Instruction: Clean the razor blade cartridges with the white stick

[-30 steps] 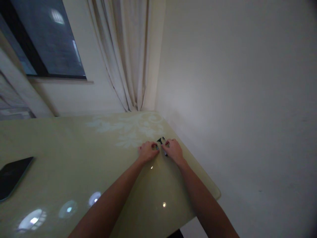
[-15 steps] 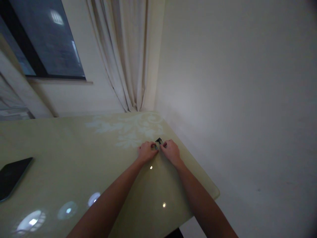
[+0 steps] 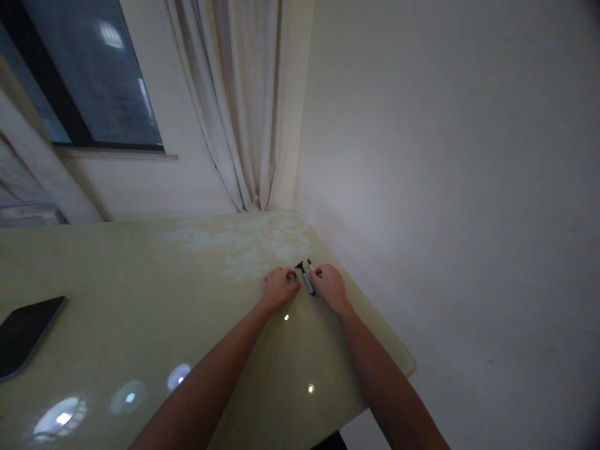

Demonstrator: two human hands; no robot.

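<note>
A razor-like T-shaped tool [image 3: 307, 281], with a dark head and a grey handle, lies on the table between my hands. Just left of it, my left hand [image 3: 280, 285] is closed, fingertips curled around a small dark item [image 3: 296, 279] too little to name. On the other side my right hand [image 3: 329, 284] pinches a slim white stick with a black tip [image 3: 310, 263]; its lower part is hidden by the fingers. Both hands rest low over the tabletop near its far right corner.
The pale green glossy table [image 3: 140, 269] has its right edge along a white wall [image 3: 445, 187]. A dark flat device [image 3: 30, 331] lies at the left. Beyond the back edge hang curtains [image 3: 244, 112] beside a window [image 3: 107, 75].
My right hand has shifted slightly right, uncovering the T-shaped tool's handle. The white stick with the black tip now shows at its fingers. My left hand has stayed in place.
</note>
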